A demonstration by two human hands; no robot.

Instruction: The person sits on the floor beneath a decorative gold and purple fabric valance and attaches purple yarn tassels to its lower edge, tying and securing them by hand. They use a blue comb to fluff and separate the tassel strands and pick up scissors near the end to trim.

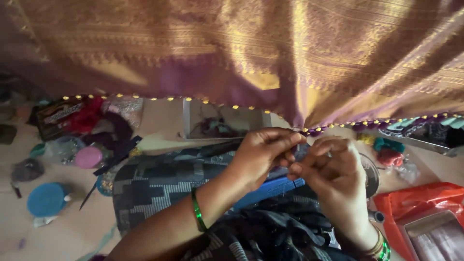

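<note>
head view looks down on the left hand (261,154) and right hand (333,176), raised close together under a hanging purple and gold cloth (270,53). left fingers (285,140) are pinched narrow on the cloth's beaded edge (314,130), at the point where the fabric gathers. right fingers (314,147) are curled tight just beside them, tips nearly touching the left ones; what they pinch is too small to tell. a green bangle (198,212) rings the left wrist. below lies a blue patterned cloth (159,181); a blue round lid (46,199) sits far left on the floor
</note>
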